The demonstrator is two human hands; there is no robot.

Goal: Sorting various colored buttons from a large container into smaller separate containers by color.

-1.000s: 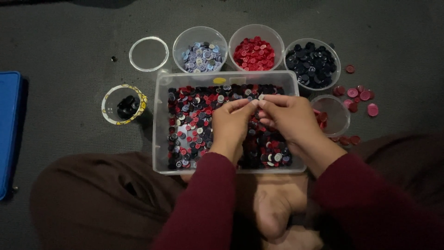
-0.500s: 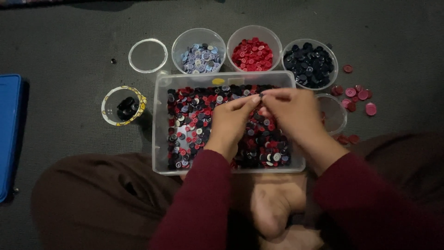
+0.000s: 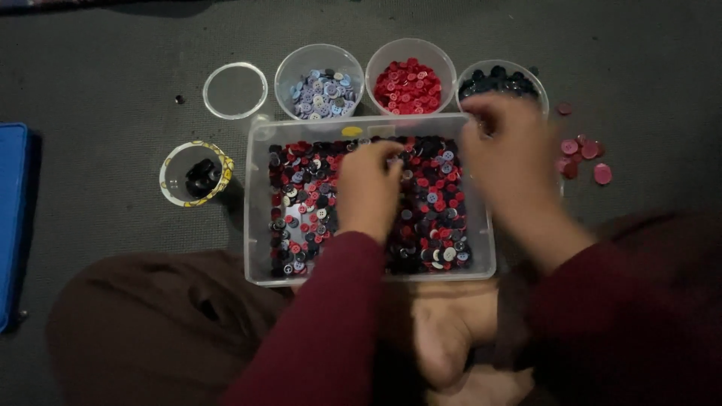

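Observation:
A clear plastic tray (image 3: pixel 256 203) holds a heap of mixed red, black, grey and white buttons (image 3: pixel 301 197). My left hand (image 3: pixel 368 189) rests inside the tray on the buttons, its fingertips bunched together, with nothing visible between them. My right hand (image 3: pixel 505 150) is blurred at the tray's far right corner, right beside a clear cup of dark navy buttons (image 3: pixel 500 80). Whether it holds a button is hidden by the blur. To the left of that cup stand a cup of red buttons (image 3: pixel 410 84) and a cup of lilac and grey buttons (image 3: pixel 320 94).
A clear round lid (image 3: pixel 235 90) lies at the far left of the cup row. A small yellow-patterned cup (image 3: pixel 197 174) with black buttons stands left of the tray. Loose pink buttons (image 3: pixel 583 154) lie on the dark floor at right. A blue case (image 3: pixel 11 218) sits at the left edge. My crossed legs and a bare foot (image 3: pixel 444 331) are in front.
My right hand has left the middle of the tray and swung up and right to the cup of dark buttons. My left hand stayed in the tray.

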